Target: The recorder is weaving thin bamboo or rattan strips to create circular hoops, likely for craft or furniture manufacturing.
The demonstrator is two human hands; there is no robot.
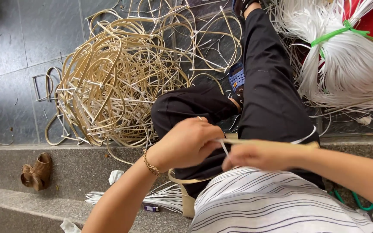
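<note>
1. Pile of bent rattan loops (pixel 121 82): lies on the grey tiled floor (pixel 9 77), beyond the knees, well apart from both hands.
2. Bundle of white strips (pixel 350 64): upper right, tied with a green band (pixel 331 35).
3. Left hand (pixel 186 144): fingers curled shut around the near end of the flat tan strip (pixel 264 142).
4. Right hand (pixel 255 156): clenched on the same strip, which runs rightward above its knuckles.
5. Thin white strip (pixel 224 148): sits between the two hands.

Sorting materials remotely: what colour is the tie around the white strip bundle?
Green; the tie wraps the white strip bundle, clearest in the head view.
</note>
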